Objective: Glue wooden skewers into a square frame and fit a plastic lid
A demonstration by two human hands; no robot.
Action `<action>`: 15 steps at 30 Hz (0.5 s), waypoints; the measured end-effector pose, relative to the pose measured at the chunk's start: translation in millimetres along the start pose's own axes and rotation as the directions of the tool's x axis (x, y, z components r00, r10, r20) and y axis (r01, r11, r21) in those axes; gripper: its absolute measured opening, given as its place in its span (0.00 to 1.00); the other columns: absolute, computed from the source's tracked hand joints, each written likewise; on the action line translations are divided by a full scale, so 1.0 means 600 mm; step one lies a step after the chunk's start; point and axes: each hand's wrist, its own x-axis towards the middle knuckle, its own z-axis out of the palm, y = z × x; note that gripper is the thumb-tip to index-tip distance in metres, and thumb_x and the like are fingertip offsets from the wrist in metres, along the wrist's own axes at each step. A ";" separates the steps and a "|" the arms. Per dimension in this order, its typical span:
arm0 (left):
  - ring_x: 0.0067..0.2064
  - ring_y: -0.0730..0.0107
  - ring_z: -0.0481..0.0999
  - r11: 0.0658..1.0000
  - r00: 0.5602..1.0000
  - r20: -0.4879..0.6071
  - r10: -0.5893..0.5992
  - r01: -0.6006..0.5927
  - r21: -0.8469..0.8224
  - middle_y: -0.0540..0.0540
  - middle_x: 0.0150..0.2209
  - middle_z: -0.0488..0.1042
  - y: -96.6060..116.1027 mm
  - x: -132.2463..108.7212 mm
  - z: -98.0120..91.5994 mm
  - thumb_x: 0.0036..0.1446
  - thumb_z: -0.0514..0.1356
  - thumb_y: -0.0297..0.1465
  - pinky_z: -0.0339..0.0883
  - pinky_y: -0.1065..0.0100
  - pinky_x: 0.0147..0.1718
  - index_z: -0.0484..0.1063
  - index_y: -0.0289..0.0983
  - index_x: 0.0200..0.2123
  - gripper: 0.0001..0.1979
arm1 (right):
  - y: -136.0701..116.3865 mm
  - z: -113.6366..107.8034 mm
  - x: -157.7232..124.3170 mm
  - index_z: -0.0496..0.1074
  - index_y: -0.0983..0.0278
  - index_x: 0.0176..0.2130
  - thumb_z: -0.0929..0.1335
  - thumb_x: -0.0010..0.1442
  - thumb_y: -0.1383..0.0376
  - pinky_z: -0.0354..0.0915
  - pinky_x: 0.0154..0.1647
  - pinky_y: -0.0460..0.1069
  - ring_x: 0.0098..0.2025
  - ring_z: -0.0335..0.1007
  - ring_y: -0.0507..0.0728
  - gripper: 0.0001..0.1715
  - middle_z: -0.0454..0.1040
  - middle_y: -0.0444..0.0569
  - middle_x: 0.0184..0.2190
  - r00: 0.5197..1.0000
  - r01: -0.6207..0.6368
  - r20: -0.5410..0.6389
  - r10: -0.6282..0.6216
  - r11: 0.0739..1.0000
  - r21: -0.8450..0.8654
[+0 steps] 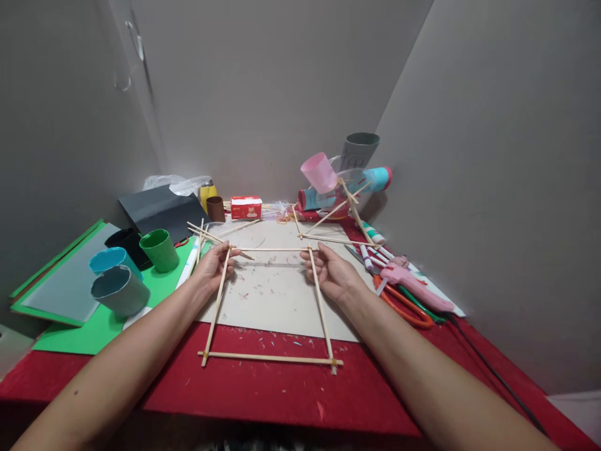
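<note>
A square frame of thin wooden sticks [272,359], bound at its corners with yellowish bands, is held over the board and the table's near edge. My left hand [215,270] grips its far left corner, fingers curled around the stick. At the far right corner, my right hand [331,269] pinches the frame between thumb and fingers. Beneath lies a pale work board [272,294] sprinkled with small scraps. Beyond my right hand stands another stick structure [335,240], with a pink paper cup [319,173] near its top.
Green, blue and grey paper cylinders [119,291] stand on green sheets at left. On the right lie a pink glue gun [417,285] with a cable, orange-handled scissors [404,307] and markers. A red box [246,208] sits at the back, near grey walls.
</note>
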 end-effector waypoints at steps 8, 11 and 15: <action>0.13 0.82 0.63 1.000 1.000 -0.016 -0.004 0.004 0.004 0.45 0.23 0.75 0.003 0.000 0.000 0.61 0.54 0.28 0.54 0.79 0.11 0.68 0.32 0.28 0.10 | 0.005 -0.001 -0.001 0.70 0.67 0.29 0.61 0.66 0.69 0.62 0.12 0.40 0.13 0.61 0.46 0.15 0.76 0.47 0.21 0.997 0.068 -0.036 -0.074 0.988 -0.140; 0.14 0.81 0.62 1.000 0.999 -0.032 -0.006 0.006 0.005 0.45 0.23 0.75 0.004 0.001 0.001 0.61 0.53 0.29 0.54 0.79 0.12 0.68 0.33 0.28 0.10 | 0.007 0.000 -0.004 0.71 0.69 0.29 0.61 0.66 0.69 0.61 0.11 0.39 0.14 0.64 0.47 0.16 0.77 0.50 0.22 0.991 0.113 -0.052 -0.127 0.968 -0.222; 0.14 0.81 0.61 1.000 0.999 -0.049 -0.003 0.004 0.010 0.45 0.23 0.75 0.004 0.003 0.001 0.60 0.54 0.27 0.52 0.78 0.12 0.69 0.33 0.30 0.08 | 0.008 0.001 -0.006 0.72 0.69 0.28 0.61 0.66 0.69 0.61 0.11 0.40 0.15 0.66 0.48 0.17 0.77 0.51 0.21 0.979 0.173 -0.048 -0.197 0.935 -0.311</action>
